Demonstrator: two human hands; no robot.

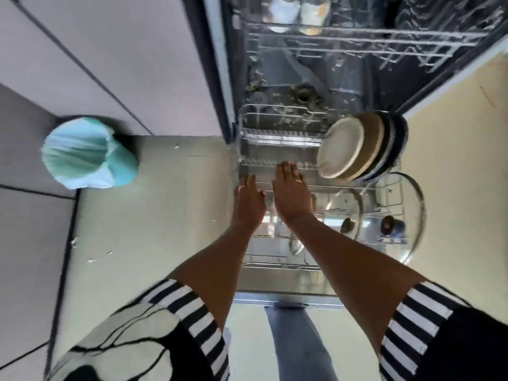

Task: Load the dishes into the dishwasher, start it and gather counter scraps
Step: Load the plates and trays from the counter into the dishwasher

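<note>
The dishwasher stands open below me with its lower rack (pixel 247 133) pulled out over the door. Several plates (pixel 354 147) stand on edge at the rack's right side, cream ones in front and dark ones behind. Two glass lids (pixel 412 215) lean in the rack nearer to me. My left hand (pixel 248 199) and my right hand (pixel 291 191) reach down over the rack's left part, fingers straight, holding nothing. The upper rack (pixel 357 37) holds cups (pixel 297 12) at the top of the view.
A teal waste bin (pixel 88 154) with a pale liner stands on the floor to the left, beside pale cabinet fronts (pixel 110 64). Small scraps (pixel 92 261) lie on the floor. The open door edge (pixel 286 298) is just in front of my leg.
</note>
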